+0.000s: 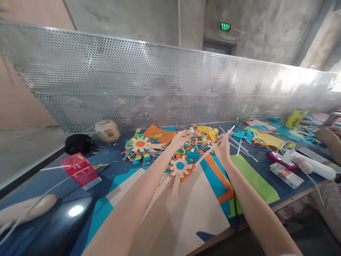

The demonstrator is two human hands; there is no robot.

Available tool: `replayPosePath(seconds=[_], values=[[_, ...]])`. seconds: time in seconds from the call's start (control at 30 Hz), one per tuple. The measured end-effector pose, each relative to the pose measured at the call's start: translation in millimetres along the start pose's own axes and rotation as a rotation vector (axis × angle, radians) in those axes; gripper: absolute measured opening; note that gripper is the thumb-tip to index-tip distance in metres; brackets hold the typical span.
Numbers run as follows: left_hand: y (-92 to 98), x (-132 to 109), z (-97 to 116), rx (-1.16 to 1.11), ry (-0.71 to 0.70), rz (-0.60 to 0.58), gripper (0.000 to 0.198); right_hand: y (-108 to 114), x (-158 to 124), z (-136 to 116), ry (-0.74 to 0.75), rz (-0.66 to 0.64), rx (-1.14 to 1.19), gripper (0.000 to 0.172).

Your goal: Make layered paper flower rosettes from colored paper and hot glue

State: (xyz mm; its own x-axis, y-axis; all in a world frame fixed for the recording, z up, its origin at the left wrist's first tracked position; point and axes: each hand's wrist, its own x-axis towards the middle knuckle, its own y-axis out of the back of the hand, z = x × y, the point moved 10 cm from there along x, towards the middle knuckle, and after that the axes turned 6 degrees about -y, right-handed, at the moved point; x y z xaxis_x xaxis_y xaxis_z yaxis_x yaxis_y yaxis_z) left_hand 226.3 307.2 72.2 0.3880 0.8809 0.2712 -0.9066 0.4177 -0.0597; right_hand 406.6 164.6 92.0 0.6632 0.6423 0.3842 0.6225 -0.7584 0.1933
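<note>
My right hand [222, 146] is closed around a translucent glue stick [207, 153], which slants down to the left over the paper. My left hand [181, 138] reaches to the pile of orange, blue and cream paper scraps [198, 141]; its fingers are bent together, and what they hold is too small to make out. Between and beyond my hands lies a yellow glue gun [209, 132]. Below them rests a cream paper flower [180, 166] with a blue centre and orange petals behind. Another flower [140, 144], with an orange centre and fringed layers, lies to the left.
Cream sheets [197, 202] cover the table front, with a green sheet [253, 177] at right. Loose glue sticks [241, 146] lie behind it. At left are a pink packet [80, 170], scissors [99, 166] and a twine ball [107, 130]. A perforated metal screen [133, 81] stands behind.
</note>
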Motion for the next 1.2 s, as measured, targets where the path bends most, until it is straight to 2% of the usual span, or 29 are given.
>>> replayPosePath(seconds=[0.13,0.27,0.5,0.77,0.97,1.2], values=[[-27.9,6,-25,-0.111,0.131,-0.185,0.038,-1,1,1,0.019,0.002,-0.010,0.030],[-36.5,12,-30,-0.239,0.151,-0.227,0.033,-1,2,0,0.018,-0.002,-0.022,0.031],[-25.2,16,-31,-0.382,0.121,-0.174,0.022,0,4,4,0.007,0.000,-0.055,0.030],[-22.8,12,-31,-0.331,0.154,-0.144,0.020,0,2,4,-0.004,0.001,-0.061,0.029],[-14.9,21,-24,-0.232,0.083,-0.127,0.024,1,1,4,-0.014,0.006,-0.059,0.028],[12.9,41,-12,0.063,-0.069,-0.024,0.032,-3,1,3,0.009,-0.018,-0.058,0.026]])
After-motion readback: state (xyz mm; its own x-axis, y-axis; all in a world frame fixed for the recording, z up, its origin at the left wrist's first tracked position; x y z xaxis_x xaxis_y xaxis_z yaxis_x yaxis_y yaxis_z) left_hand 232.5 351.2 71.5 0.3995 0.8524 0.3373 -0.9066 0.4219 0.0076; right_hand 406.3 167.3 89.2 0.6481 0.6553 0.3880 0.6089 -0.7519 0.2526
